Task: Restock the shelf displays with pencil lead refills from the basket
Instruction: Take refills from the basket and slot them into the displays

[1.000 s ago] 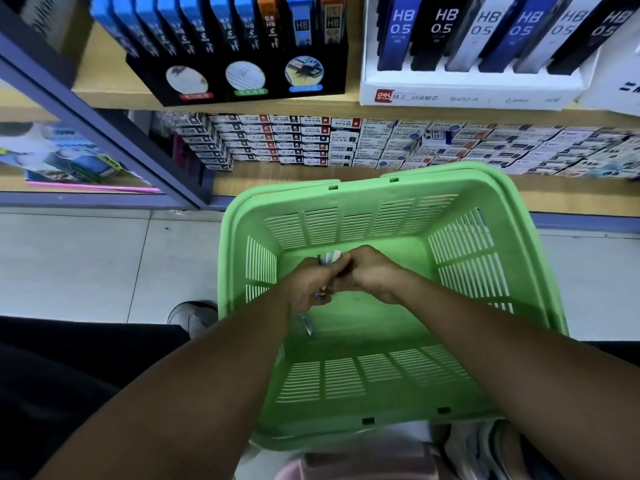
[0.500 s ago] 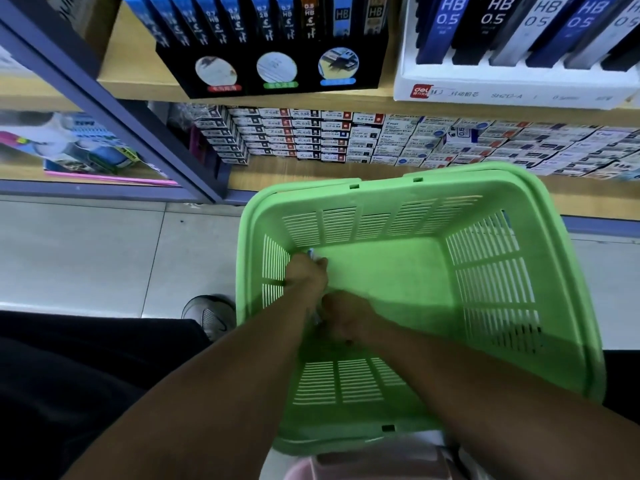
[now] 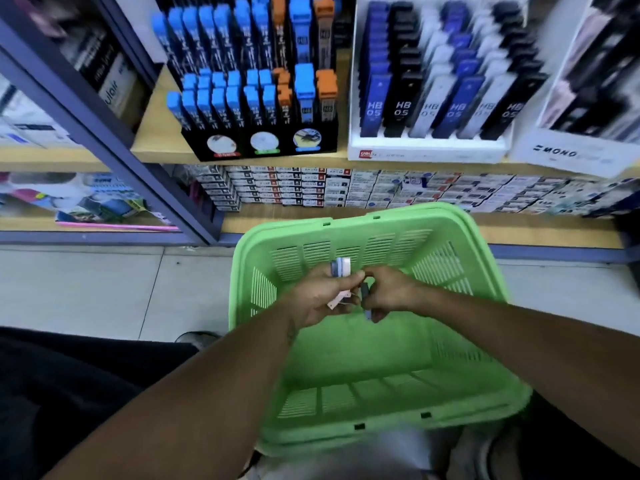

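Note:
Both my hands hover over the green slotted basket [image 3: 485,306], which sits tilted in front of me. My left hand [image 3: 313,299] grips a small bundle of lead refill cases [image 3: 341,266], white and grey-blue, their tops poking above my fingers. My right hand [image 3: 389,294] pinches one dark refill case [image 3: 365,297] right beside that bundle. The basket floor around my hands looks bare. On the shelf above stand a black display [image 3: 256,98] of blue- and orange-capped refills and a white display [image 3: 429,147] of HB 0.5 cases.
A lower shelf holds rows of small stacked boxes [image 3: 311,187]. A grey-blue shelf post [image 3: 104,133] slants down the left. A white MONO display [image 3: 568,154] stands at the right. Pale floor tiles [image 3: 104,289] lie left of the basket, with a shoe [image 3: 197,339] near its corner.
Both hands have come up from the basket's near-left floor to its middle, now holding refill cases. The view has tilted upward, showing more of the shelf displays.

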Action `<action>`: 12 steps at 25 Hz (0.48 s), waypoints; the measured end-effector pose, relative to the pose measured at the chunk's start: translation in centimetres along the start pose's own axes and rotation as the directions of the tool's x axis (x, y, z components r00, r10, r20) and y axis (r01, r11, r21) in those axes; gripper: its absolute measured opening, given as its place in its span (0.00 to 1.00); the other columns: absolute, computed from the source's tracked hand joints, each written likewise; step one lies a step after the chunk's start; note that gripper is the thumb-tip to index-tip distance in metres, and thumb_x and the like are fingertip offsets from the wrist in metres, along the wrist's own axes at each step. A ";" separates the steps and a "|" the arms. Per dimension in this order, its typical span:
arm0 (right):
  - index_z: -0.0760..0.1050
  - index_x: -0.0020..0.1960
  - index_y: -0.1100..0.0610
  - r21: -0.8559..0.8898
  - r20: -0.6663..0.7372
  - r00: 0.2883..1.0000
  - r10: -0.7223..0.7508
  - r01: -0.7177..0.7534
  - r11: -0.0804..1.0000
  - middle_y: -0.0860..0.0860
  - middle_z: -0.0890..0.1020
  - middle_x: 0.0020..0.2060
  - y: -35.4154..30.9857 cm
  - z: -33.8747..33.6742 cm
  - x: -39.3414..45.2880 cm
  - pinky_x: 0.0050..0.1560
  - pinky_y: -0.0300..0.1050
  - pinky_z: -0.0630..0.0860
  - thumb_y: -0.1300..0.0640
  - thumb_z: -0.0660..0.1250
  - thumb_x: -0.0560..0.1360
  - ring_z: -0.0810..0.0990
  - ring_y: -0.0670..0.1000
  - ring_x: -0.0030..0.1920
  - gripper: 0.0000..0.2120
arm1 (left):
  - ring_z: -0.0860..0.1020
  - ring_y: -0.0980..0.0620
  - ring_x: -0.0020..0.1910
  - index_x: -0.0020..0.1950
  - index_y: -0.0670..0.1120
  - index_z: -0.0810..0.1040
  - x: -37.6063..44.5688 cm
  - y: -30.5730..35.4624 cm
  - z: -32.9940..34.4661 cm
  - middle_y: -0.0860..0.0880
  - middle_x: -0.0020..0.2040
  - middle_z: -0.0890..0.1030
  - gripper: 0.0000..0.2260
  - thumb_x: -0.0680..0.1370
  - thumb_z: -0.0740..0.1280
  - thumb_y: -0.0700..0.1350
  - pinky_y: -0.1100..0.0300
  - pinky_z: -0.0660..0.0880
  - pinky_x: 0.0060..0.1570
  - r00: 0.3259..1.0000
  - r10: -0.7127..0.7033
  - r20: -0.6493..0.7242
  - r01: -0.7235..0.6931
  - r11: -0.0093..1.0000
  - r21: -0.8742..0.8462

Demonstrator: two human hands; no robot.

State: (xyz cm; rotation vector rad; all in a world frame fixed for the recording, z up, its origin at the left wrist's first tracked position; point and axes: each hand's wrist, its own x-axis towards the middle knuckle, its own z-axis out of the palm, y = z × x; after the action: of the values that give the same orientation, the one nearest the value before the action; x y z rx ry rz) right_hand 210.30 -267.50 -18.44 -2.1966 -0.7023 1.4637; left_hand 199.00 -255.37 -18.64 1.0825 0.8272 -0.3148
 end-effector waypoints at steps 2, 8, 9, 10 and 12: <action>0.75 0.53 0.59 0.095 0.014 0.994 -0.106 0.104 0.990 0.61 0.84 0.39 -1.5 -3.7 -3.3 0.40 0.49 0.84 0.72 0.71 0.74 0.85 0.55 0.34 0.13 | 0.77 0.52 0.32 0.48 0.46 0.77 -1.8 2.9 1.6 0.49 0.35 0.79 0.06 0.77 0.72 0.45 0.64 0.70 0.28 0.993 0.053 0.104 -0.060 0.996 0.067; 0.78 0.49 0.65 -0.009 -0.166 0.928 -0.333 0.336 0.942 0.59 0.86 0.37 -5.7 -12.8 -13.8 0.41 0.49 0.84 0.65 0.76 0.72 0.85 0.55 0.34 0.09 | 0.69 0.55 0.26 0.51 0.43 0.78 -8.1 12.5 6.9 0.47 0.33 0.74 0.11 0.73 0.74 0.44 0.68 0.61 0.17 0.941 0.152 0.303 -0.207 0.965 0.161; 0.78 0.48 0.65 -0.029 -0.229 0.907 -0.353 0.357 0.934 0.56 0.85 0.34 -6.4 -13.9 -15.5 0.37 0.45 0.83 0.65 0.76 0.72 0.84 0.53 0.32 0.09 | 0.69 0.55 0.26 0.50 0.43 0.78 -9.2 13.9 7.9 0.47 0.34 0.74 0.07 0.75 0.73 0.42 0.68 0.60 0.18 0.929 0.172 0.327 -0.235 0.958 0.164; 0.79 0.47 0.66 -0.047 -0.293 0.881 -0.372 0.375 0.926 0.54 0.84 0.31 -7.1 -15.0 -17.2 0.34 0.41 0.81 0.65 0.76 0.72 0.83 0.50 0.30 0.09 | 0.70 0.55 0.27 0.50 0.43 0.77 -10.1 15.3 8.8 0.46 0.35 0.74 0.05 0.77 0.71 0.39 0.68 0.61 0.18 0.920 0.190 0.344 -0.256 0.953 0.159; 0.80 0.47 0.68 -0.073 -0.418 0.809 -0.413 0.424 0.903 0.50 0.82 0.26 -8.4 -17.0 -19.9 0.31 0.37 0.77 0.65 0.76 0.71 0.81 0.46 0.27 0.08 | 0.71 0.54 0.30 0.52 0.42 0.75 -11.7 17.9 10.2 0.45 0.37 0.75 0.04 0.79 0.66 0.35 0.68 0.62 0.19 0.904 0.212 0.372 -0.271 0.956 0.114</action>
State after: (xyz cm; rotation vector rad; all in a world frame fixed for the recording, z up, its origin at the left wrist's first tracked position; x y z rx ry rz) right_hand 218.17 -273.98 7.09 -2.0616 -0.9283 0.7338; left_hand 206.41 -257.89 3.77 1.2226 0.3397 -0.3595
